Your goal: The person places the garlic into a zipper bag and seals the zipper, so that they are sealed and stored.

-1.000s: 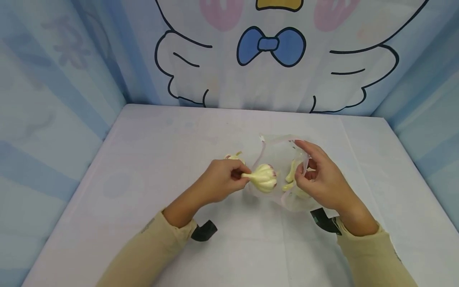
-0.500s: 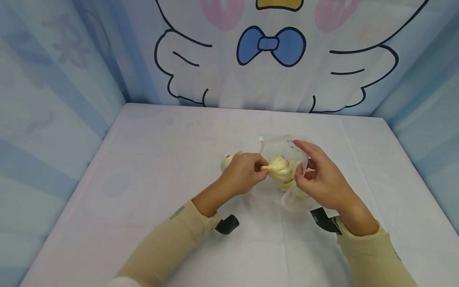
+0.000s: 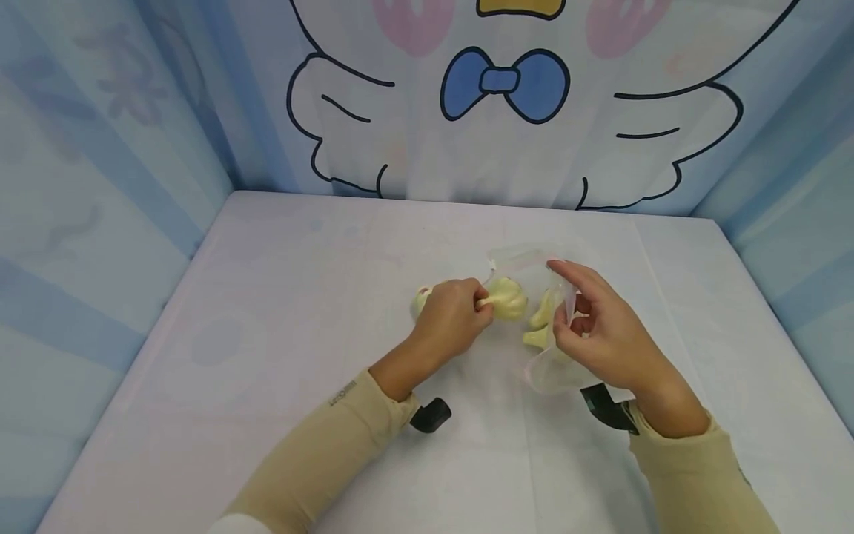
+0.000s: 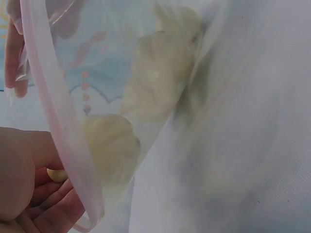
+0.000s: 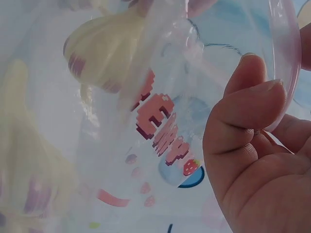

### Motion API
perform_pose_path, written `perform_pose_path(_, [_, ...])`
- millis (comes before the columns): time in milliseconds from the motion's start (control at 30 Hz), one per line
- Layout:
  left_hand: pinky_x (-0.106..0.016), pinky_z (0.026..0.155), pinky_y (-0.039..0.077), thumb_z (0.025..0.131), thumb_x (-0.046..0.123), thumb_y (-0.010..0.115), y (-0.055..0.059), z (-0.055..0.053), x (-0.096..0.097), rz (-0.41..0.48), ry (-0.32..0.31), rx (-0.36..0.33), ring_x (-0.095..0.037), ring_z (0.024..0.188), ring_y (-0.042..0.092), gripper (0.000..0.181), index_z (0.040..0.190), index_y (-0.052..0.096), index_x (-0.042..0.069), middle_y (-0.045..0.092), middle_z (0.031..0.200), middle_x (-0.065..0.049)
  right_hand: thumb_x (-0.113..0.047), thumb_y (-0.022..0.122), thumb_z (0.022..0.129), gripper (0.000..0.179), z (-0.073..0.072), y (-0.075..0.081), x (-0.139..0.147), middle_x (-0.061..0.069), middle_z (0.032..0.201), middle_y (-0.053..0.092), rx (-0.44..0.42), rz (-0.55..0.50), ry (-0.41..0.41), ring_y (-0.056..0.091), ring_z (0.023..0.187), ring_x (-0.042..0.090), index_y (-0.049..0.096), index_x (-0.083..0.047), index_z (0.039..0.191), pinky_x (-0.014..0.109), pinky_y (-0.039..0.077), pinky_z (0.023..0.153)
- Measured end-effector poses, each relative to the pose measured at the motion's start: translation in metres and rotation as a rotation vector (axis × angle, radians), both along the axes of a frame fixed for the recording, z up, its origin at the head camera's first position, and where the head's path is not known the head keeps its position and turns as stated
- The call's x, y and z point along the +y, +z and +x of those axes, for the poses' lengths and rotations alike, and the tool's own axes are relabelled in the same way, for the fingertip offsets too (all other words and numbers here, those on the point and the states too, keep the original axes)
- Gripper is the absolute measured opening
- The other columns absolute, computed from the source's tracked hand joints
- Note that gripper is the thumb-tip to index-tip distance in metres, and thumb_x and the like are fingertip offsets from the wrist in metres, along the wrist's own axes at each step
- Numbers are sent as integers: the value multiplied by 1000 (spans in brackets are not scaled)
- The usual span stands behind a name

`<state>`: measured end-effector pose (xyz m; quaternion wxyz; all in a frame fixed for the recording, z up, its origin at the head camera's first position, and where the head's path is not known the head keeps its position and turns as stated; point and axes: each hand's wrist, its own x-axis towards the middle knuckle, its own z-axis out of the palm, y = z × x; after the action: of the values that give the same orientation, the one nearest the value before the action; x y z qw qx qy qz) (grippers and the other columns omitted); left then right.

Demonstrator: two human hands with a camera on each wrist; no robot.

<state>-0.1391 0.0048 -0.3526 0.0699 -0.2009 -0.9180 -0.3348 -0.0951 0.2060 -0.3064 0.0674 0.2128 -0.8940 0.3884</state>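
Head view: left hand point(image 3: 451, 317) pinches a garlic bulb point(image 3: 508, 299) by its stem, bulb just inside the mouth of the clear bag point(image 3: 552, 377). Right hand point(image 3: 606, 332) holds the bag's edge between thumb and fingers. Loose bulbs point(image 3: 542, 311) inside the bag; another bulb point(image 3: 420, 298) left of the bag, partly hidden.
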Motion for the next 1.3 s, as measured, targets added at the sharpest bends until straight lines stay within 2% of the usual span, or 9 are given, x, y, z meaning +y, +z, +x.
perform_pose_path(167, [-19,57,41,81,20,65,1,3,4,-40,37,16,-10,64,52,13,85,65,8,62,73,2,4,59,78,65,1,1,0,1,134,35,-6,-21,19,45,65,13,37,-16,136,19,44,54])
perform_pose_path(300, [-18,55,41,81,22,66,2,5,8,-26,40,26,-8,62,51,13,83,63,9,60,71,3,5,59,78,66,1,1,0,1,134,35,-16,-26,17,45,67,14,36,-17,136,19,45,55])
perform_pose_path(400, [-18,52,41,81,24,67,-1,6,10,-23,40,68,-7,60,52,16,83,61,10,60,71,2,6,60,77,68,0,-1,1,2,134,35,-13,-24,23,45,67,13,36,-16,137,19,44,55])
perform_pose_path(567, [-18,55,44,81,28,67,-5,7,14,-95,34,154,-9,62,57,19,86,61,11,63,74,1,7,60,77,68,-2,-5,1,4,133,35,-5,-27,47,45,66,12,35,-13,137,19,45,56])
perform_pose_path(700, [-21,57,46,82,30,65,-6,8,17,-169,44,194,-11,64,59,19,88,65,13,65,76,2,6,59,78,67,-3,-6,0,4,133,35,-8,-24,47,46,67,12,35,-12,137,19,45,56])
perform_pose_path(967, [-28,57,48,86,22,60,-6,10,21,-306,50,184,-14,69,62,11,90,68,16,65,74,0,5,58,78,66,-4,-6,-1,4,133,36,-18,-20,42,46,67,13,34,-12,137,19,46,57])
perform_pose_path(1133, [-29,57,48,85,24,61,-8,11,24,-347,76,163,-14,67,60,11,87,69,17,62,71,0,4,59,79,66,-4,-5,-3,4,134,35,-32,-26,42,47,67,13,34,-13,138,20,47,58])
perform_pose_path(1300, [-30,55,48,84,23,63,-10,12,25,-354,97,181,-15,64,58,10,80,67,15,57,66,-1,3,59,79,66,-3,-4,-4,2,134,35,-45,-17,21,47,69,14,34,-16,138,20,47,59])
